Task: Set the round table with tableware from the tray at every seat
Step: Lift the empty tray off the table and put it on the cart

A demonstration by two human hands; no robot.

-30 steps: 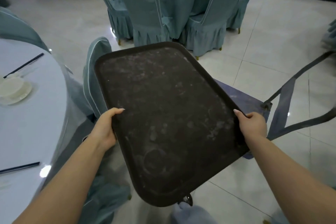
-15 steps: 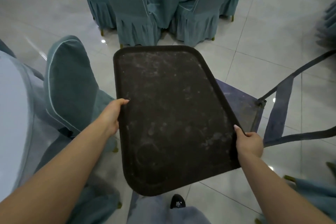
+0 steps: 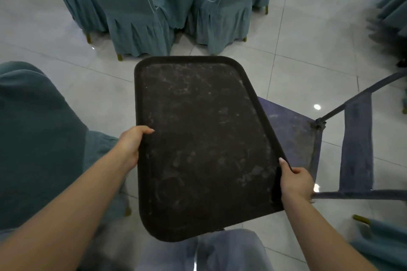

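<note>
A dark brown rectangular tray (image 3: 198, 138), bare and marked with pale smudges, is held out in front of me above the floor. My left hand (image 3: 132, 145) grips its left rim, thumb on top. My right hand (image 3: 295, 180) grips the right rim near the front corner, thumb over the edge. No tableware lies on the tray. The round table is out of view.
A teal-covered chair (image 3: 37, 138) stands close at my left. A bare blue metal folding chair (image 3: 308, 138) sits at the right, partly under the tray. Several covered chairs (image 3: 141, 13) ring another table ahead. Pale tiled floor (image 3: 308, 39) lies between them.
My view has tipped down and turned right, so the round table at the left has left the frame. The tray has swung to point straight ahead. Both hands keep their grip.
</note>
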